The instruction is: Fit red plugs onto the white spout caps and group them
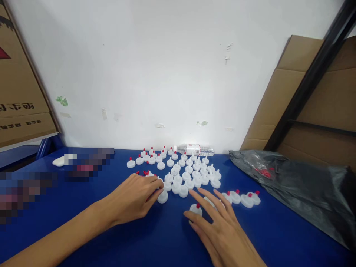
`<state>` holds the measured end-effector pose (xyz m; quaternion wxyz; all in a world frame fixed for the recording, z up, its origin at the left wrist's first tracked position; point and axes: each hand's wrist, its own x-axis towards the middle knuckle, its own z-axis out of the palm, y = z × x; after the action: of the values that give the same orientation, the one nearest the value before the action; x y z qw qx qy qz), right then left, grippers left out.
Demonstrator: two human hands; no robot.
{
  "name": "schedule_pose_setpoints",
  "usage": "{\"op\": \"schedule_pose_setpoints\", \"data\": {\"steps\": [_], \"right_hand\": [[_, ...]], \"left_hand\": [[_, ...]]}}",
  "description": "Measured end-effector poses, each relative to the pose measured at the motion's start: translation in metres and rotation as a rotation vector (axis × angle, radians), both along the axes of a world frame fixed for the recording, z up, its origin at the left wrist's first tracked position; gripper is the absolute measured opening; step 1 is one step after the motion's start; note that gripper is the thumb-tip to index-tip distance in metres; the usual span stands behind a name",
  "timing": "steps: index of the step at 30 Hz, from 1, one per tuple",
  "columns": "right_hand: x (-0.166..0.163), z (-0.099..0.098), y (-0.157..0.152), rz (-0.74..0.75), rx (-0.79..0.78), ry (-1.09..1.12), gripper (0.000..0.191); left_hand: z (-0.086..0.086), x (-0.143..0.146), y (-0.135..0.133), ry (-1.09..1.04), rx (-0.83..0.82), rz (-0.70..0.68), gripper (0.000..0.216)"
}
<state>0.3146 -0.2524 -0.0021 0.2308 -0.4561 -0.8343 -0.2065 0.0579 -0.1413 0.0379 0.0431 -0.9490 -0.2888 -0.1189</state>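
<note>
My left hand [140, 194] is closed, thumb and forefinger pinched at the top of a white spout cap [162, 197] standing on the blue table; its spout is hidden by the fingertips. My right hand [221, 222] is open, fingers spread above the table. Beside its thumb and forefinger sits a white spout cap with a red tip [196, 210]; whether they touch I cannot tell. Between and beyond the hands stand many white spout caps without tips [189, 183]. Small red tips [146, 173] lie just behind my left hand, partly hidden by it.
White caps with red tips stand at the back left [139, 160] and at the right [247, 200]. A clear plastic bottle [191, 149] lies against the wall. A grey plastic bag [300, 196] covers the right side, with a clear bag of red pieces [263, 171] on it. Cardboard [25, 81] stands left.
</note>
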Motion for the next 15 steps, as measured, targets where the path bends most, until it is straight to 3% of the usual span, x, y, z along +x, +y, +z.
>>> {"op": "schedule_pose_setpoints", "data": {"steps": [3,6,10,15], "right_hand": [[0.006,-0.006,0.005,0.032,-0.015,-0.053,0.035],[0.019,-0.014,0.01,-0.054,-0.008,0.001,0.036],[0.023,-0.01,0.008,-0.133,0.003,0.007,0.031],[-0.014,0.008,0.003,0.031,-0.101,-0.044,0.042]], "left_hand": [[0.001,0.003,-0.005,0.009,-0.05,-0.056,0.028],[0.005,0.003,-0.007,-0.025,-0.109,-0.106,0.028],[0.014,-0.004,0.0,-0.03,-0.066,-0.04,0.025],[0.021,-0.016,0.008,0.044,-0.07,0.05,0.016]]}}
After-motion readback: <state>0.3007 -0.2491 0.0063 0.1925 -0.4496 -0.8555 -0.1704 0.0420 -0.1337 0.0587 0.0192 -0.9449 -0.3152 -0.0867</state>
